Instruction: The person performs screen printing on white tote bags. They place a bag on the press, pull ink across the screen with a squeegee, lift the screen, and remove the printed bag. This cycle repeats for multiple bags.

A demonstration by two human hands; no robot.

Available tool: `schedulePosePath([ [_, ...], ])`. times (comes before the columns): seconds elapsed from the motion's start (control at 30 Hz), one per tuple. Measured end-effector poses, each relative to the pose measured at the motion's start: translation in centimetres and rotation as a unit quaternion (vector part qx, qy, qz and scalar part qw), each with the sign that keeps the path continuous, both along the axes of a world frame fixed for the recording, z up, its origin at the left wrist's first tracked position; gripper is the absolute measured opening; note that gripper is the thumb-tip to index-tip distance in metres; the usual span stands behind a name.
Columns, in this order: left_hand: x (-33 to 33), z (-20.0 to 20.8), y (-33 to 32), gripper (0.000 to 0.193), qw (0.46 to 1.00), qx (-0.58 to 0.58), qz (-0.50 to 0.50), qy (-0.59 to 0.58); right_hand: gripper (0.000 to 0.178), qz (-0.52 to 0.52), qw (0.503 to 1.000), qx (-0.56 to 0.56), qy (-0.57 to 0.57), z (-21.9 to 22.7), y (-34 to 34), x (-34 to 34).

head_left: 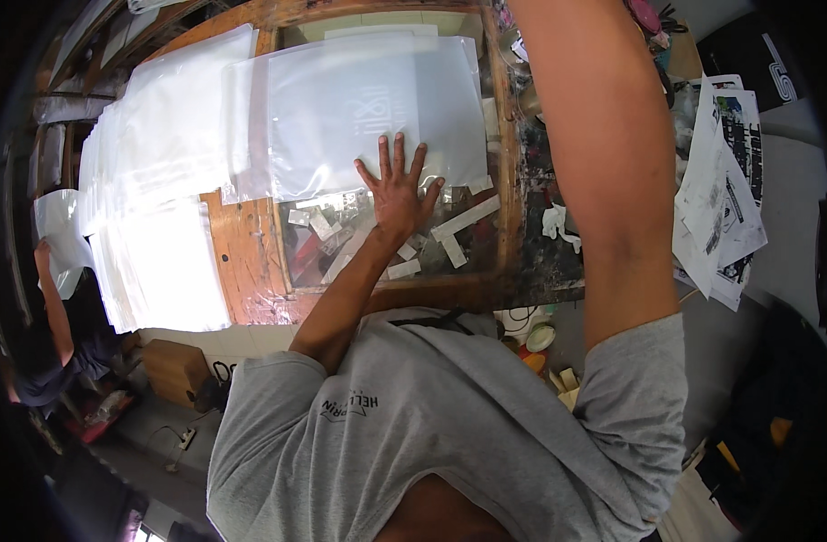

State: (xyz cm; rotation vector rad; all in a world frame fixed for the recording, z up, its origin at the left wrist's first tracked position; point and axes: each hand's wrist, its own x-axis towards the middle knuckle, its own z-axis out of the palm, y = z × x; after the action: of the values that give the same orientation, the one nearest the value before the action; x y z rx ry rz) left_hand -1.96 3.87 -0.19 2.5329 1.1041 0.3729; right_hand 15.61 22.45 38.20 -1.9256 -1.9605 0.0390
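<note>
My left hand (400, 194) lies palm down with its fingers spread on the near edge of a translucent plastic bag (332, 108). The bag, which carries a pale printed mark, rests flat on a clear pane framed in wood (393, 294). Through the pane, several pale flat strips and blocks (467, 219) show just beyond my wrist. My right forearm (603, 117) rises past the top edge, so the right hand is out of sight.
To the left, stacks of white plastic sheets (156, 262) cover much of the wooden table (242, 244). Another person's hand (43, 248) holds a translucent sheet (61, 221) at the far left. Printed papers (725, 199) and a crumpled white scrap (558, 226) lie to the right.
</note>
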Motion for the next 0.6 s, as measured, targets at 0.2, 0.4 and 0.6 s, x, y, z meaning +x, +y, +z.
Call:
schedulePosePath([
  [0.2, 0.3, -0.5, -0.7, 0.059, 1.000, 0.009, -0.025, 0.012, 0.079, -0.017, 0.999, -0.039, -0.004, 0.2, -2.4, -1.8],
  [0.4, -0.1, -1.0, -1.1, 0.055, 0.999, 0.039, -0.023, 0.003, 0.079, -0.034, 0.999, -0.035, -0.016, -1.1, -1.5, -2.0],
  [0.6, -2.3, 5.1, 0.2, 0.049, 0.969, -0.133, 0.023, -0.207, 0.071, 0.001, 0.998, 0.063, -0.017, -5.0, -4.5, -3.7],
])
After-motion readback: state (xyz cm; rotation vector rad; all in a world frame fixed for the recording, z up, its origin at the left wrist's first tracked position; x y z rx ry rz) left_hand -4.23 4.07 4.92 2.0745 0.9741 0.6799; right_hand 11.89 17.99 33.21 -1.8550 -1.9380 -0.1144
